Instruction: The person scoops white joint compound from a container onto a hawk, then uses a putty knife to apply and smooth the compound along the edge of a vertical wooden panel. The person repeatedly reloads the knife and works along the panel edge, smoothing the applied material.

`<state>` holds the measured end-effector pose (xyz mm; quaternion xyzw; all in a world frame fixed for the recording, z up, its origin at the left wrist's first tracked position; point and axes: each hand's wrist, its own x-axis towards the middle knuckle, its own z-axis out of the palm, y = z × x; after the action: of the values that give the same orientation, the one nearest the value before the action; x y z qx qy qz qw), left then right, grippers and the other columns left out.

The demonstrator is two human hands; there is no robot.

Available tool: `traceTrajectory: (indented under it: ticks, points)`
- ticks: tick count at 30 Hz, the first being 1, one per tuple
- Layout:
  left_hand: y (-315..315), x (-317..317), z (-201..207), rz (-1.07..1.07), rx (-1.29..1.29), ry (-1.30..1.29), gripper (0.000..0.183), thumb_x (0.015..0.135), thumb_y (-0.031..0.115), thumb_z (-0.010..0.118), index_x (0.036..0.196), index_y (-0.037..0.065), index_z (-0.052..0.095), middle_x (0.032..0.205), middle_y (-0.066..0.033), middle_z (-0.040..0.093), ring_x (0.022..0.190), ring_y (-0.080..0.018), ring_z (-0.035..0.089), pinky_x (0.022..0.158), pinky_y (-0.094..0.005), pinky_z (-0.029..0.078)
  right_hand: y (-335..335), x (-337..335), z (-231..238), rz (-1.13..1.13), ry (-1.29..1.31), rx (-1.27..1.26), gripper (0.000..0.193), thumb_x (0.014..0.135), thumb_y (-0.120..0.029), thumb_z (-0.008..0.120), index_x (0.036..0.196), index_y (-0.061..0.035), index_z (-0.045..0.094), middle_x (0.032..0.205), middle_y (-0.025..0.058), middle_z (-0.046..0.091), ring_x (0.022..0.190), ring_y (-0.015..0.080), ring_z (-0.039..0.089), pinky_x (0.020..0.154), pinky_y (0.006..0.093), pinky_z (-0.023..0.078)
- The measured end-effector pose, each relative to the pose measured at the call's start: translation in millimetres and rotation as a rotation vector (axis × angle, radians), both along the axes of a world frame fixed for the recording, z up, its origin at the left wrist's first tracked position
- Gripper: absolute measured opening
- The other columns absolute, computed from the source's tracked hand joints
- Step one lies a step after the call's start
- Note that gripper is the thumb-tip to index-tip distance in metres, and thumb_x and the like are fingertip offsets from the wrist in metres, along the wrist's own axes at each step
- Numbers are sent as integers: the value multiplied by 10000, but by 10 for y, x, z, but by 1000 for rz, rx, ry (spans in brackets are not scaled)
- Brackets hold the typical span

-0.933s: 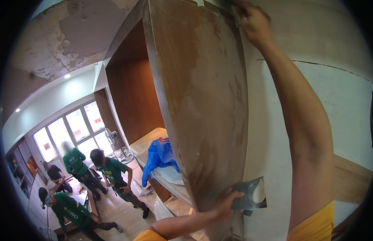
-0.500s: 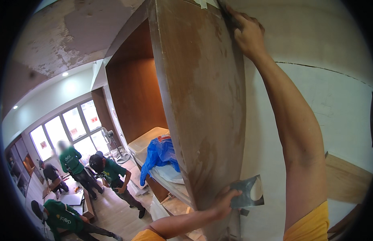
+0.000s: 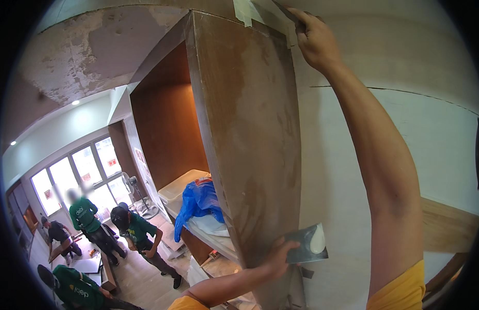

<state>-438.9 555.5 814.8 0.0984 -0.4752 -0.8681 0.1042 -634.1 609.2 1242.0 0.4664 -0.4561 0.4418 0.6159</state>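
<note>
My right hand is raised high, its fingers closed on a thin dark putty knife. The blade slants across the joint above the top of a tall brown cabinet side panel, whose face carries pale smears. Lower down, my left hand grips a flat dark metal putty plate, tilted in front of the pale wall. White putty lies in a mound near the plate's right side. Fingers behind the plate are partly hidden.
Pale tape hangs at the panel's top edge. Left of the panel, the open cabinet holds a blue plastic bag and a clear bin. Several people, one in a green shirt, stand or crouch beyond, near a fan.
My view has tilted up and turned slightly right. The putty knife has moved from the panel's upper right edge to the joint above it. My left hand still holds the plate.
</note>
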Motion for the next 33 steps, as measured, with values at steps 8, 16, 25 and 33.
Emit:
traceTrajectory:
  ticks: [8,16,25,33]
  points:
    - [-5,34,26,7,13,-5,299,908,120,595,1166,-3,507,1009,-110,601,878,-218,619,658,-380,507,26,128,34,48,31,135,416,934,-70,449,1306,-141,621,1232,138,649,1129,341,573,991,409,445]
    - [-4,28,17,-21,14,23,278,920,107,560,1176,5,518,982,-99,605,831,-202,615,624,-378,497,-62,250,186,-61,56,107,406,929,-80,459,1294,-143,624,1215,121,661,1108,345,574,973,425,448]
    - [16,38,23,-15,11,41,295,920,93,557,1200,11,507,995,-100,600,807,-204,613,604,-375,493,-325,289,-20,-74,29,89,543,859,-71,533,1387,-196,539,1276,80,616,1155,346,551,1008,438,460]
    - [20,32,23,27,-21,19,295,906,97,576,1176,20,487,1001,-109,588,821,-230,611,612,-388,499,-90,351,-104,-79,-111,288,589,846,-33,522,1402,-226,540,1259,88,626,1173,307,559,1013,433,445]
